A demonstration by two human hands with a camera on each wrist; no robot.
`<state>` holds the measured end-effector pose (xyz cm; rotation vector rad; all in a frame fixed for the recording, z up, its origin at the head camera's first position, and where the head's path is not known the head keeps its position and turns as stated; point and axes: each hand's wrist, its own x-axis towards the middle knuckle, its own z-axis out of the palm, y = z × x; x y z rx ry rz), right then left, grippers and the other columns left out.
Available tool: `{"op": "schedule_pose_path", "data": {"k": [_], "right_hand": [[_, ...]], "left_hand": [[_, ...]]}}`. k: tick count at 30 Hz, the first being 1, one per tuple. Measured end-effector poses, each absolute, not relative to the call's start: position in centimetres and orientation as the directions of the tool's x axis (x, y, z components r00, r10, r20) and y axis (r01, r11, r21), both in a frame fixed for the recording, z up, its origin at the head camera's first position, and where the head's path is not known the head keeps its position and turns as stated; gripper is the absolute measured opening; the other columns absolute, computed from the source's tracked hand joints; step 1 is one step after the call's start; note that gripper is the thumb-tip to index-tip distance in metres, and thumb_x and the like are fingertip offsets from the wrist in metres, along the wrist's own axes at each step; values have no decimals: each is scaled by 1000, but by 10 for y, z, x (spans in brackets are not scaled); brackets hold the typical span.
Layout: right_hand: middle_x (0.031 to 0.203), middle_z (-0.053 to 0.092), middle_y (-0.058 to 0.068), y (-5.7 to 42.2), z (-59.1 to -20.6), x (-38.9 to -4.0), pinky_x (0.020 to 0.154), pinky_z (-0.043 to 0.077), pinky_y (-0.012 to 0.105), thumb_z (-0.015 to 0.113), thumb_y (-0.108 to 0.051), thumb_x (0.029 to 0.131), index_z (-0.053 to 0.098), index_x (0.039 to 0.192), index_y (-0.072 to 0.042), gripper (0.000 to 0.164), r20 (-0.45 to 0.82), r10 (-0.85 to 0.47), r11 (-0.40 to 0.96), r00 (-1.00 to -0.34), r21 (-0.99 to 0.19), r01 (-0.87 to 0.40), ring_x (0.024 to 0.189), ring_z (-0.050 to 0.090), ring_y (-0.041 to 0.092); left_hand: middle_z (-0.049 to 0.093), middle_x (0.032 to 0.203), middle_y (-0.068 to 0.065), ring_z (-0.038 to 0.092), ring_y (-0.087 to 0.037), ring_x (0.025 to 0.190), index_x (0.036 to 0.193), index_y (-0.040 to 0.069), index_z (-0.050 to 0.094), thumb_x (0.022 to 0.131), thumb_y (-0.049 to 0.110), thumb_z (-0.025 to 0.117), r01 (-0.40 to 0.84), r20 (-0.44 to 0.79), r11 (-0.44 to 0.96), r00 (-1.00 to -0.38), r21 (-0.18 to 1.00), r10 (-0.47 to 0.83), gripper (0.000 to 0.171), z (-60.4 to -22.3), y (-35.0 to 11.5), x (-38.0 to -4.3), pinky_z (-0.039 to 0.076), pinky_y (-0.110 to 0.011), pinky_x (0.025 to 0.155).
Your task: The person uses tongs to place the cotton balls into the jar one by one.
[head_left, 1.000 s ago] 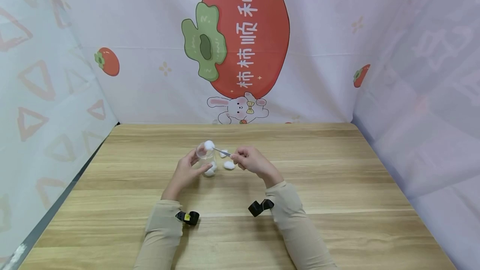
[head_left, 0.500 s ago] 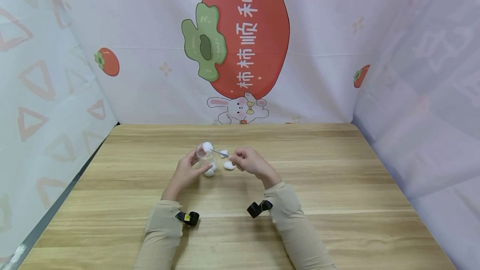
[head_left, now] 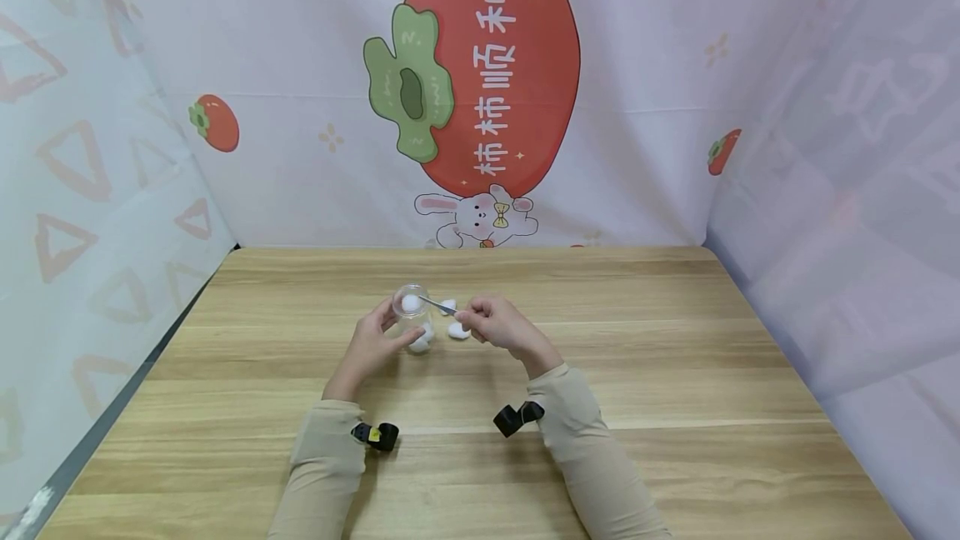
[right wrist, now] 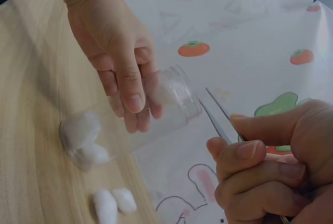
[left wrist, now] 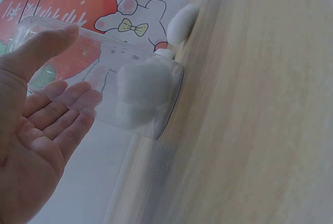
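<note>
A clear plastic jar stands on the table, with my left hand curled round its side. Cotton balls lie at the bottom of the jar. Another cotton ball shows just inside the jar's mouth. My right hand pinches a pair of metal tweezers between thumb and fingers. In the right wrist view the tweezers' tips are spread apart beside the jar's threaded rim, with nothing between them. Two loose cotton balls rest on the table to the right of the jar.
The wooden table has its back edge against a white curtain printed with persimmons and a rabbit. More curtains hang along both sides. A black camera sits on each wrist.
The cotton ball held by the tweezers at the jar's mouth has been let go and has dropped inside. My right hand has shifted slightly left; my left hand stays put.
</note>
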<state>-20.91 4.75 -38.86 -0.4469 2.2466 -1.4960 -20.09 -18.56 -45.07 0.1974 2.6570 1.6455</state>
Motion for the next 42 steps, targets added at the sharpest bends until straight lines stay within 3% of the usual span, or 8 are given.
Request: {"op": "schedule_pose_path", "data": {"k": [18, 42], "right_hand": [[55, 40, -5, 50, -388, -207, 44, 23, 17, 51, -17, 99, 55, 81, -1, 25, -182, -463, 368, -867, -930, -2, 48, 29, 8], [57, 42, -4, 69, -396, -205, 43, 22, 17, 49, -20, 101, 56, 92, 7, 29, -206, -429, 361, -880, -932, 42, 48, 27, 7]], "left_hand": [[54, 140, -22, 50, -37, 133, 140, 1, 44, 83, 20, 76, 156, 117, 442, -986, 883, 116, 68, -453, -185, -202, 43, -44, 115], [52, 141, -23, 49, -39, 133, 142, 0, 41, 83, 18, 76, 162, 117, 447, -985, 880, 126, 71, -453, -185, -203, 43, -44, 114]]}}
